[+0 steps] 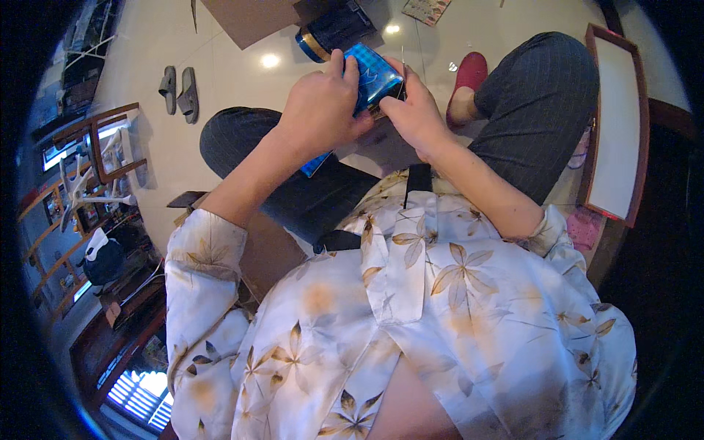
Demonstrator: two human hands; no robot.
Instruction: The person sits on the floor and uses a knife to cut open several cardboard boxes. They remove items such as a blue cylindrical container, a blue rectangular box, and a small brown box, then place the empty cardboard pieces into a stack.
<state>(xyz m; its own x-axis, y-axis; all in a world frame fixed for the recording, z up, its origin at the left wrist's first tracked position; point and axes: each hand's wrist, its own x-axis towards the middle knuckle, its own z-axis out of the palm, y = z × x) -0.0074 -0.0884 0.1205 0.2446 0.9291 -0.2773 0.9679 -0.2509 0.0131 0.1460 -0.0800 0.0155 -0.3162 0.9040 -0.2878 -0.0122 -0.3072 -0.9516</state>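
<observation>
A shiny blue box or packet (369, 77), with a light marking on its face, is held up between both hands above my lap. My left hand (324, 102) grips its left side, fingers over the top and thumb beneath. On the other side, my right hand (415, 107) pinches the near right corner between thumb and fingers. A thin pointed strip (403, 60) stands up beside the right fingers; what it belongs to is unclear. Below my left wrist, a patterned blue piece (317, 164) shows on my thigh, mostly hidden by the forearm.
Beyond the hands, a dark object with a gold-banded round end (312, 47) lies near brown cardboard (253, 19). Grey slippers (188, 96) rest on the tiled floor at left. My foot wears a red shoe (472, 71). A wood-framed white panel (616, 121) stands at right.
</observation>
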